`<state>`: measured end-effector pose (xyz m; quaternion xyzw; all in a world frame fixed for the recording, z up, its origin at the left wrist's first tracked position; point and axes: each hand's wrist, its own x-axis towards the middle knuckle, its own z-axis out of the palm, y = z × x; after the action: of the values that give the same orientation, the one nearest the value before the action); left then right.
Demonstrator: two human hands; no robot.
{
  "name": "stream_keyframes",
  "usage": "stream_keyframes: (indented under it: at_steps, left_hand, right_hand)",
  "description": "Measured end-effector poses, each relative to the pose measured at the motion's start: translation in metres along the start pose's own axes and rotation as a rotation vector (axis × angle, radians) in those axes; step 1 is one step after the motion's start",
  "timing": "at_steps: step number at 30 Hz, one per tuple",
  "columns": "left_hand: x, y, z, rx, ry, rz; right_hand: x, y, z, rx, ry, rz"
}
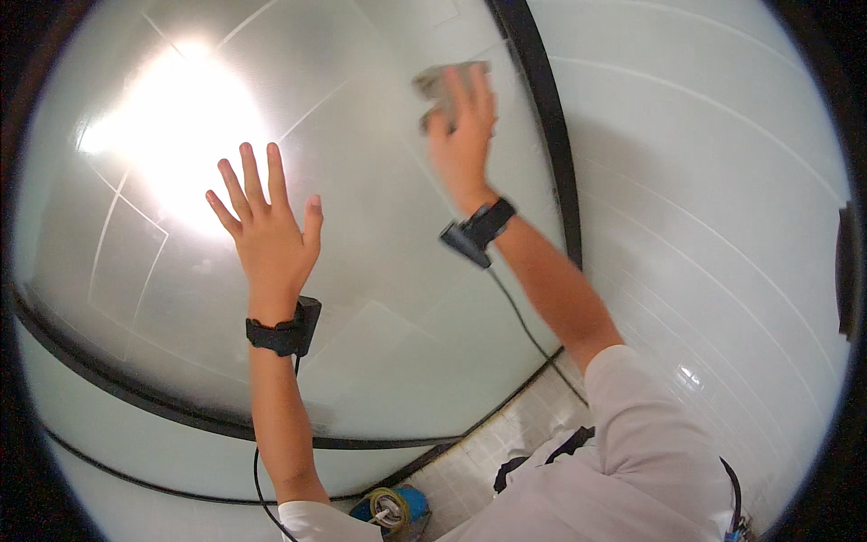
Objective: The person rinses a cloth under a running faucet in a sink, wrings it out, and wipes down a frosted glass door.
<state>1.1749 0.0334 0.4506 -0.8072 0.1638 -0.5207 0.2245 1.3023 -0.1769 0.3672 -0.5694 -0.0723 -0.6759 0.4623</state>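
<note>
A large frosted glass panel (379,237) with a black frame (557,156) fills the view before me. My left hand (274,234) lies against the glass or very close to it, its fingers spread and nothing in it. Higher up and to the right, near the frame's edge, my right hand (462,149) presses a crumpled grey-brown cloth (430,82) to the glass. That hand and the cloth are blurred, and the palm side is hidden. Each wrist carries a black strap with a small device, the left device (309,326) and the right device (466,244), both with cables.
A white tiled wall (664,223) runs along the right. Below, on the light tiled floor (467,467), stands a blue container (412,503) with a yellowish coil (391,509) at it. A bright light glares off the glass at upper left. A dark object (844,271) sits at the right rim.
</note>
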Motion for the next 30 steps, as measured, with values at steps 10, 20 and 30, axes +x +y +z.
stream_keyframes:
  at_steps: [10, 20, 30]
  left_hand:
    - [-0.01, -0.02, 0.035, -0.031, 0.031, 0.014]
    - [-0.003, -0.014, 0.036, -0.017, 0.106, 0.031]
    - [-0.008, -0.016, 0.039, 0.06, 0.152, 0.083]
  right_hand:
    - [-0.144, -0.062, 0.015, 0.267, -0.561, -0.902]
    - [0.004, 0.041, -0.014, -0.015, -0.347, -0.503]
    - [0.009, 0.101, -0.044, -0.095, -0.156, -0.314]
